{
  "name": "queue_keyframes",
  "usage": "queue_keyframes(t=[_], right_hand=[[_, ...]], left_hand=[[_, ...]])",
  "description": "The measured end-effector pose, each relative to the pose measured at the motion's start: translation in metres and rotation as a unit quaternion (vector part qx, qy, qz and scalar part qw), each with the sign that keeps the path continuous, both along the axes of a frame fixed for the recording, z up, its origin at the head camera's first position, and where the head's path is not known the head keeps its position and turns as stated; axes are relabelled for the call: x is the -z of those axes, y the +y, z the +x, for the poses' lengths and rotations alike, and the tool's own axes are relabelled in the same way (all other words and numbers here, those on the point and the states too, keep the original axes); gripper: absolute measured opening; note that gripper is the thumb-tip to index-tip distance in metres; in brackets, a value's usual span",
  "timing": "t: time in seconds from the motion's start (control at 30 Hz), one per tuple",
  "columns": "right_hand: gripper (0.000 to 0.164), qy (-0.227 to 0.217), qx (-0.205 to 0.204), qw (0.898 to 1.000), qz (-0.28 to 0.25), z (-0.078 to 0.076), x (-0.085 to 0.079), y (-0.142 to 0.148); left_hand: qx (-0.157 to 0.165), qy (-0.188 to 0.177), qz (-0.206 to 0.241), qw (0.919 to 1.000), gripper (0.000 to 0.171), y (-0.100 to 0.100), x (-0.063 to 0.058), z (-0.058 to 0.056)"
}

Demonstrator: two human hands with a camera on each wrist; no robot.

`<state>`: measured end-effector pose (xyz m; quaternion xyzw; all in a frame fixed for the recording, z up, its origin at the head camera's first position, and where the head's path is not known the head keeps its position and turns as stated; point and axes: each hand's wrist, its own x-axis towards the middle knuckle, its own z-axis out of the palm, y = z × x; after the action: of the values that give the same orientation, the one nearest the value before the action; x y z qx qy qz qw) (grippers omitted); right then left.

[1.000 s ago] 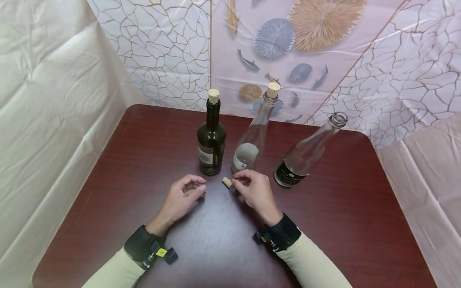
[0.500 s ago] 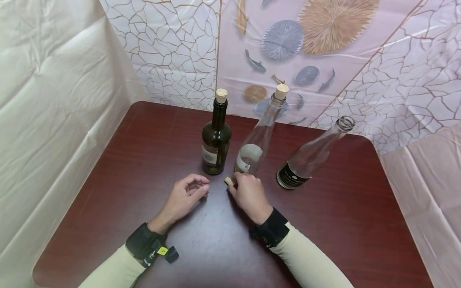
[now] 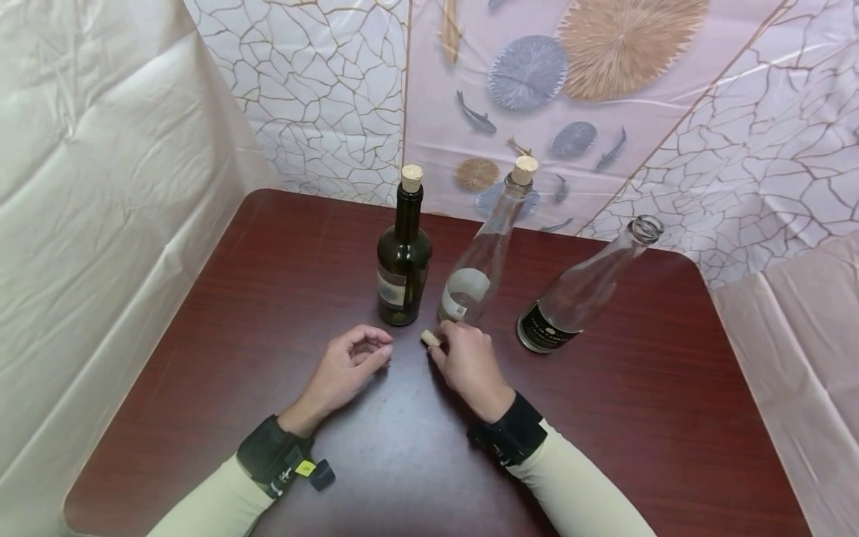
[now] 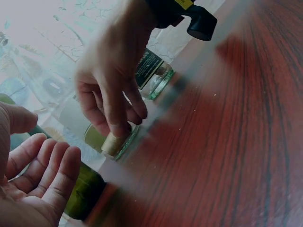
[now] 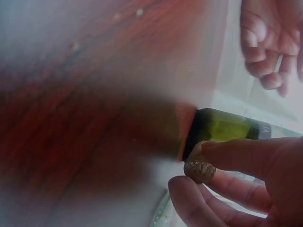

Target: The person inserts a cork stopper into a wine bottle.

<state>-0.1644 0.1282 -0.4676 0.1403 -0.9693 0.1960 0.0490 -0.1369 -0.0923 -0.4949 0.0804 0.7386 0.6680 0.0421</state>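
"How is the room looking, left to right?"

"A creased cream drape [image 3: 114, 149] is hanging beside the reddish-brown worktop [image 3: 168, 388]; a gold-veined backdrop [image 3: 309, 89] is running behind."

"And the grips?"

"I'm seeing the left grip [image 3: 344, 365] curving loosely, its thumb standing apart. Further right, the right grip [image 3: 470, 365] is pinching a small cork [image 3: 429, 338] near the middle bottle's base."

"Labels?"

"The dark green bottle [image 3: 404, 253] is wearing a pale one; the clear middle bottle [image 3: 483, 253] is showing a white one bearing a small square code; the rightmost clear bottle [image 3: 584, 280] is carrying black, its light lettering blurring beyond my reading."
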Motion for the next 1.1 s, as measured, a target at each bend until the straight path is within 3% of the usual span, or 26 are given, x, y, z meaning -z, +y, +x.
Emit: queue_keyframes(t=[0.23,0.4,0.53,0.67,0.87,1.1], right_hand=[[0.015,0.002,0.002,0.999,-0.038,0.008,-0.007,0.009],[0.016,-0.001,-0.002,0.998,-0.057,0.016,-0.013,0.014],[0.019,-0.002,-0.01,0.998,-0.069,0.023,-0.017,0.018],[0.019,0.003,-0.018,0.997,-0.077,0.028,-0.02,0.02],[0.02,0.015,-0.033,0.995,-0.088,0.032,-0.019,0.021],[0.024,0.022,-0.045,0.99,-0.129,0.034,-0.02,0.023]], left_hand=[[0.024,-0.003,-0.067,0.9975,0.023,0.016,-0.001,-0.01],[0.05,-0.053,-0.089,0.9933,0.033,0.03,-0.003,-0.021],[0.095,-0.115,-0.03,0.9884,0.04,0.038,-0.003,-0.027],[0.124,-0.149,0.036,0.9804,0.041,0.044,-0.005,-0.03],[0.132,-0.155,0.077,0.9761,0.032,0.047,-0.005,-0.03],[0.118,-0.148,0.086,0.9782,0.026,0.045,-0.007,-0.026]])
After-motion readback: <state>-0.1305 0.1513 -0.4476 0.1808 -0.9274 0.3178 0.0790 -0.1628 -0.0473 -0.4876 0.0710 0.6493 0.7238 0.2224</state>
